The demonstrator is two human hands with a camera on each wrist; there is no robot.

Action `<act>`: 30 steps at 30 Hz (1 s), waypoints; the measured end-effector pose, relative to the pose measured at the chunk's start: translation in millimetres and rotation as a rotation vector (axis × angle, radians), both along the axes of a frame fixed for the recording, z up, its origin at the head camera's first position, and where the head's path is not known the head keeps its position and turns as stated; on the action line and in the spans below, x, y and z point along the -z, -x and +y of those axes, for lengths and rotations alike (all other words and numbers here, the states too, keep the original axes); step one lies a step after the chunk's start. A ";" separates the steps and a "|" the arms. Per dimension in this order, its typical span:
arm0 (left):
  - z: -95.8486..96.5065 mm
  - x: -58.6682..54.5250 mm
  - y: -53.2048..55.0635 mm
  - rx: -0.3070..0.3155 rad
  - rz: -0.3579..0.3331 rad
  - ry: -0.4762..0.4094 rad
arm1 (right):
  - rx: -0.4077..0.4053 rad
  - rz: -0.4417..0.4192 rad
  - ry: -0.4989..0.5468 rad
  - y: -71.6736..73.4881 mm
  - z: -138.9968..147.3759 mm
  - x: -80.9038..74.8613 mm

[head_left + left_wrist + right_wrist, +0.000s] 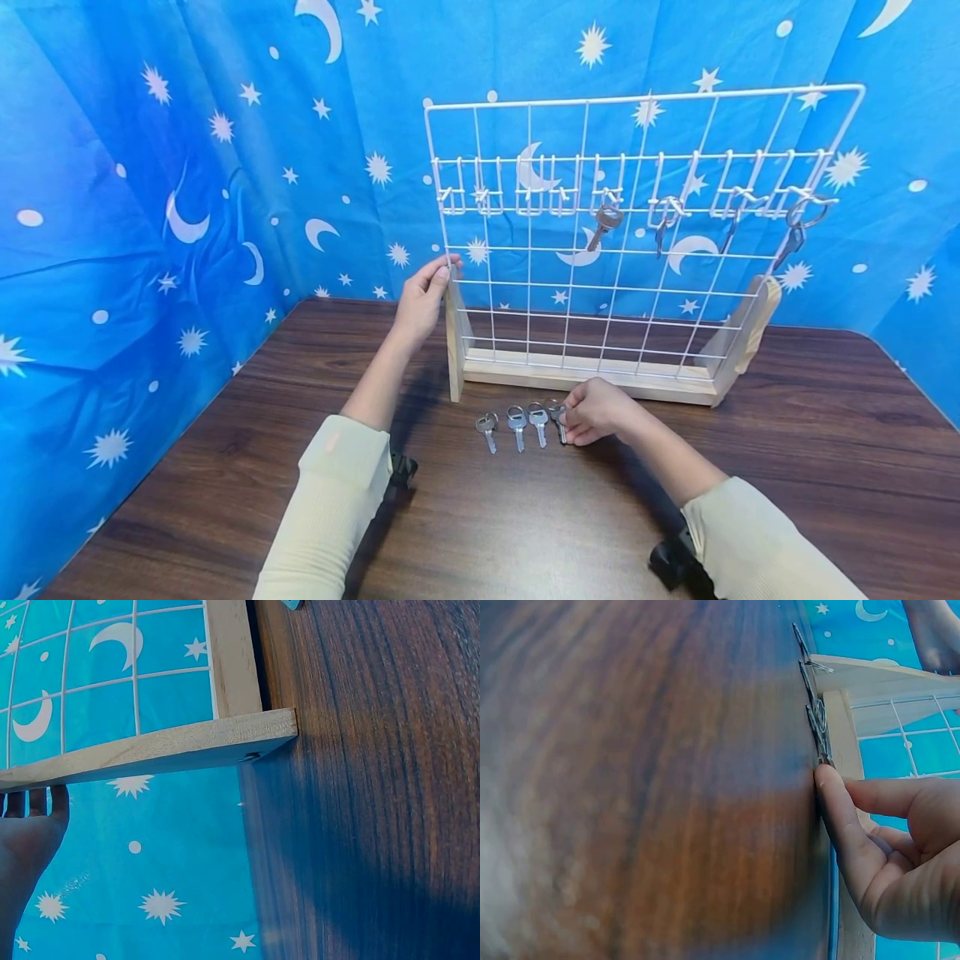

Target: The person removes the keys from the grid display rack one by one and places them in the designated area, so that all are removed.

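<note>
A white wire grid rack [585, 283] in a wooden stand [585, 379] stands on the table. My left hand [420, 302] grips its left edge at the top of the wooden side piece [150, 746], fingers bent against the wood. In front of the stand, several metal keys with rings lie in a row: a leftmost key [487, 429], a second key [517, 425] and a third key [539, 422]. My right hand [600, 410] pinches the rightmost key [558, 421] at the table surface, thumb and forefinger close together. Its fingers partly hide that key.
Hooks run along the grid's upper part. From them hang a brownish key [606, 223] near the middle and more keys on rings toward the right, such as the far-right key [792, 237]. A blue star-and-moon cloth [225, 167] stands behind the brown wooden table [480, 533].
</note>
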State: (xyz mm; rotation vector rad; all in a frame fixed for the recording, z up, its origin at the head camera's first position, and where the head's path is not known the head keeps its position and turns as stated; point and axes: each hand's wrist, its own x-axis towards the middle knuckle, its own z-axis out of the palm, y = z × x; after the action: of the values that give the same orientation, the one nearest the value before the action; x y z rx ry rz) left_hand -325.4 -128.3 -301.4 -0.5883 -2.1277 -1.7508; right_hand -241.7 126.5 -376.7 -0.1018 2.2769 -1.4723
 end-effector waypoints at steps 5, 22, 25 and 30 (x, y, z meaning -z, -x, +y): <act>0.4 -0.4 -0.1 -0.007 -0.001 -0.004 | 0.010 -0.002 -0.010 0.2 -0.3 0.2; 7.3 -24.3 -26.9 -0.007 -0.033 0.034 | 0.052 0.010 -0.063 1.0 -3.2 -0.1; 7.2 -23.6 -26.6 -0.015 -0.036 0.041 | 0.060 0.009 -0.077 1.6 -3.8 1.5; 1.6 -10.1 -10.3 -0.003 -0.041 0.023 | 0.076 0.002 -0.098 1.6 -4.6 2.8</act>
State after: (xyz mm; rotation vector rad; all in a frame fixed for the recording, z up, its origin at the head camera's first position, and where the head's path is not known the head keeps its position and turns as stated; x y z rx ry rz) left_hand -315.1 -126.7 -291.3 -0.5601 -2.1781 -1.7534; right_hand -243.4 121.9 -379.5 0.0126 2.3743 -1.3944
